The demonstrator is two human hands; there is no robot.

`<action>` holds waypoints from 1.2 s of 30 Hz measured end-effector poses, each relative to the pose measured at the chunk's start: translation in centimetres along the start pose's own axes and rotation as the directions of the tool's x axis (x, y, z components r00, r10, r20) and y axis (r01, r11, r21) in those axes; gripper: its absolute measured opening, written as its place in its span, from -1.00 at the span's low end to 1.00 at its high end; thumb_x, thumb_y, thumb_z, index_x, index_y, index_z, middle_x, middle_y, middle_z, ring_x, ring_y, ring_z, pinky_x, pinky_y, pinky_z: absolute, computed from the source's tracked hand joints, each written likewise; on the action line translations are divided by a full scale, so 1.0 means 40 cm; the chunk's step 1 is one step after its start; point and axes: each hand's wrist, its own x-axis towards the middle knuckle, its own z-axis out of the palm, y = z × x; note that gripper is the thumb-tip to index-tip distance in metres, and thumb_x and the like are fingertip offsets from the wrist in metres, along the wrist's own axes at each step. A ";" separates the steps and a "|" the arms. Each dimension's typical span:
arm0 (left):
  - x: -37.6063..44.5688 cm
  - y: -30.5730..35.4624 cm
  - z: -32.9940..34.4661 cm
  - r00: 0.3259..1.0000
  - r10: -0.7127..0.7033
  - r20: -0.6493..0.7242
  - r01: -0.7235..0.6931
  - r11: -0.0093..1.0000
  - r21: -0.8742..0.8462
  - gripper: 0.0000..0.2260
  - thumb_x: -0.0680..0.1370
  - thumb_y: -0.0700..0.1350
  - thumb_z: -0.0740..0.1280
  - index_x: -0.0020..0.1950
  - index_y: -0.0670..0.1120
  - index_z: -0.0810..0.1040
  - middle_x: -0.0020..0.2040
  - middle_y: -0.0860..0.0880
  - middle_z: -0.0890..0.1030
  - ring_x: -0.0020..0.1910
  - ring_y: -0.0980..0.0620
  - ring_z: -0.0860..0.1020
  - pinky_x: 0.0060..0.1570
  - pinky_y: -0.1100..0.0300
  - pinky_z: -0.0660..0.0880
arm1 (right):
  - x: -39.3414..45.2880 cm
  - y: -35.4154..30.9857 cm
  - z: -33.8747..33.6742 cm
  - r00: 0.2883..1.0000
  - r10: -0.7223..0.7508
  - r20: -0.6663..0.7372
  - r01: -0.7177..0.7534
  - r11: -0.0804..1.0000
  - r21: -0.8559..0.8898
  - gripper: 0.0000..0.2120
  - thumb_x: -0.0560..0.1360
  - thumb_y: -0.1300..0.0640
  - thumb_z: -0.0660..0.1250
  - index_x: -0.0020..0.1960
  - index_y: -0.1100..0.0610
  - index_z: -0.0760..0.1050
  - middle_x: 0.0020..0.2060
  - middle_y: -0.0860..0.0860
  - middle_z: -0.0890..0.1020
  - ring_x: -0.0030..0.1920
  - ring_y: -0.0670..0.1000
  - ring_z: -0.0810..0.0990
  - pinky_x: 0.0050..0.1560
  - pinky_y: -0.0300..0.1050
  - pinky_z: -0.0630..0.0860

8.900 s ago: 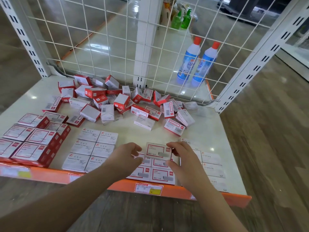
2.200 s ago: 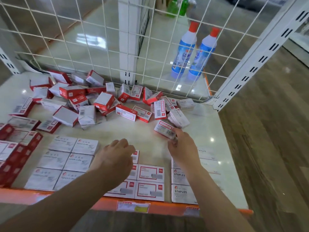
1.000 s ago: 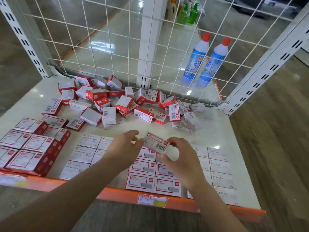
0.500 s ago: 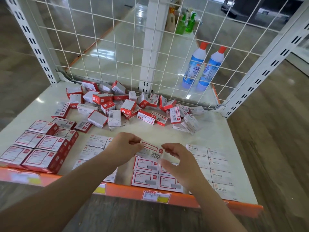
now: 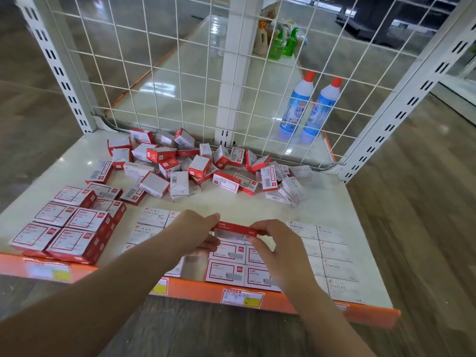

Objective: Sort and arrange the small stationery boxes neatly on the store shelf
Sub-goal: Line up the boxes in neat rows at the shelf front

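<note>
A white store shelf (image 5: 327,207) with an orange front edge (image 5: 195,287) stands on a wood-look floor, backed by a white wire grid panel (image 5: 159,73). Well to the left of the hands, red-and-white boxes (image 5: 67,228) sit in neat stacked rows by the front edge. Just left of the left hand, and partly under its forearm, lie flat white boxes marked PAPER CLIPS (image 5: 152,219). The left hand (image 5: 192,234) has its fingers and thumb curled onto the left end of a small red-edged stationery box (image 5: 235,229), pinching it. The right hand (image 5: 277,243) pinches the other end the same way, so the box is held between both hands, its long red side facing up, just above a flat block of red-bordered white boxes (image 5: 226,270) near the front edge. Whether the held box touches the ones beneath cannot be told. Just right of the right hand, white boxes marked STAPLES (image 5: 333,253) lie in tidy rows. Beyond both hands, against the grid, a loose heap of mixed red and white boxes (image 5: 201,168) lies jumbled at all angles. Behind the grid to the right stand two blue bottles with red caps (image 5: 307,109).
</note>
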 end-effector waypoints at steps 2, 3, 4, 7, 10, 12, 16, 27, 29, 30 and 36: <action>-0.007 0.002 -0.002 0.999 -0.040 -0.009 0.039 0.998 -0.044 -0.78 0.57 -0.14 0.28 -0.15 -0.29 0.52 -0.48 -0.12 0.60 -0.54 0.02 0.57 -0.46 0.24 0.55 | -0.007 -0.006 0.004 0.999 -0.044 0.027 0.045 0.997 -0.056 -0.75 0.56 -0.06 0.17 0.22 -0.06 0.39 0.19 -0.19 0.47 0.06 -0.27 0.31 -0.04 -0.64 0.13; -0.009 0.001 -0.004 0.999 -0.054 -0.005 0.053 0.996 -0.077 -0.81 0.56 -0.19 0.29 -0.16 -0.31 0.50 -0.50 -0.13 0.59 -0.57 0.02 0.56 -0.53 0.26 0.53 | -0.010 -0.008 0.006 0.997 -0.061 0.042 0.064 0.994 -0.085 -0.74 0.56 -0.07 0.16 0.23 -0.07 0.38 0.21 -0.20 0.45 0.10 -0.27 0.31 -0.09 -0.68 0.10; -0.013 0.003 -0.007 0.997 -0.075 0.005 0.075 0.991 -0.113 -0.84 0.55 -0.24 0.29 -0.16 -0.32 0.47 -0.48 -0.16 0.60 -0.56 0.01 0.57 -0.56 0.26 0.52 | -0.012 -0.009 0.007 0.995 -0.078 0.057 0.084 0.990 -0.110 -0.73 0.57 -0.07 0.15 0.24 -0.08 0.37 0.23 -0.22 0.42 0.15 -0.27 0.31 -0.11 -0.70 0.08; -0.016 0.005 -0.015 0.993 -0.118 0.025 0.121 0.981 -0.150 -0.92 0.53 -0.30 0.29 -0.06 -0.33 0.45 -0.25 -0.24 0.63 -0.32 -0.08 0.63 -0.43 0.20 0.59 | -0.016 -0.010 0.007 0.993 -0.085 0.079 0.094 0.988 -0.120 -0.74 0.56 -0.07 0.17 0.23 -0.09 0.36 0.24 -0.24 0.39 0.16 -0.30 0.26 -0.12 -0.73 0.05; -0.019 0.012 -0.012 0.995 -0.099 0.034 0.102 0.989 -0.105 -0.99 0.53 -0.32 0.28 -0.08 -0.27 0.48 -0.11 -0.22 0.63 -0.20 -0.09 0.62 -0.17 0.11 0.61 | -0.020 -0.005 0.010 0.997 -0.033 0.063 0.037 0.998 -0.055 -0.74 0.54 -0.06 0.22 0.22 -0.12 0.36 0.25 -0.25 0.39 0.11 -0.31 0.25 -0.04 -0.68 0.05; -0.015 0.011 -0.010 0.996 -0.082 0.038 0.085 0.993 -0.083 -0.92 0.53 -0.34 0.28 -0.15 -0.22 0.47 -0.12 -0.18 0.61 -0.18 -0.08 0.61 -0.10 0.07 0.59 | -0.022 -0.001 0.012 0.998 0.011 0.059 -0.010 1.000 -0.019 -0.71 0.53 -0.05 0.23 0.25 -0.14 0.34 0.28 -0.25 0.38 0.15 -0.29 0.28 0.14 -0.53 0.08; -0.010 0.004 -0.005 0.995 -0.073 0.062 0.078 0.994 -0.082 -0.90 0.52 -0.36 0.28 -0.08 -0.18 0.48 -0.05 -0.19 0.62 -0.14 -0.13 0.62 -0.18 0.09 0.61 | -0.023 0.002 0.012 0.993 0.078 0.087 -0.078 0.997 0.007 -0.60 0.51 -0.08 0.27 0.32 -0.16 0.27 0.32 -0.25 0.35 0.29 -0.20 0.33 0.31 -0.31 0.23; 0.007 -0.028 0.021 0.986 0.151 0.066 -0.163 0.952 0.257 -0.84 0.49 -0.25 0.36 -0.08 -0.03 0.43 -0.15 0.00 0.62 -0.23 0.06 0.60 -0.39 0.29 0.49 | -0.008 0.025 -0.006 0.995 0.076 0.072 -0.076 0.997 -0.007 -0.60 0.53 0.02 0.28 0.33 -0.12 0.29 0.32 -0.21 0.38 0.28 -0.18 0.35 0.31 -0.31 0.25; 0.010 -0.037 0.030 0.983 0.169 0.066 -0.181 0.936 0.301 -0.85 0.49 -0.22 0.35 -0.12 -0.01 0.43 -0.12 -0.01 0.62 -0.20 0.05 0.60 -0.32 0.26 0.50 | -0.008 0.027 -0.015 0.995 0.082 0.064 -0.081 0.996 -0.022 -0.60 0.53 0.02 0.27 0.33 -0.12 0.27 0.33 -0.20 0.36 0.32 -0.14 0.34 0.34 -0.27 0.25; 0.010 -0.037 0.033 0.982 0.175 0.064 -0.187 0.931 0.314 -0.85 0.49 -0.22 0.36 -0.14 0.00 0.43 -0.12 -0.02 0.62 -0.19 0.04 0.60 -0.28 0.24 0.52 | -0.008 0.028 -0.018 0.994 0.088 0.064 -0.086 0.996 -0.029 -0.60 0.54 0.03 0.26 0.34 -0.12 0.27 0.34 -0.20 0.35 0.33 -0.14 0.33 0.35 -0.26 0.25; 0.014 -0.040 0.046 0.981 0.182 0.075 -0.196 0.927 0.320 -0.84 0.48 -0.25 0.35 -0.15 -0.01 0.43 -0.11 -0.05 0.63 -0.13 -0.02 0.62 -0.06 0.11 0.58 | -0.003 0.031 -0.023 0.990 0.125 0.058 -0.124 0.992 -0.023 -0.58 0.53 0.03 0.27 0.35 -0.12 0.26 0.36 -0.19 0.34 0.34 -0.12 0.33 0.35 -0.24 0.25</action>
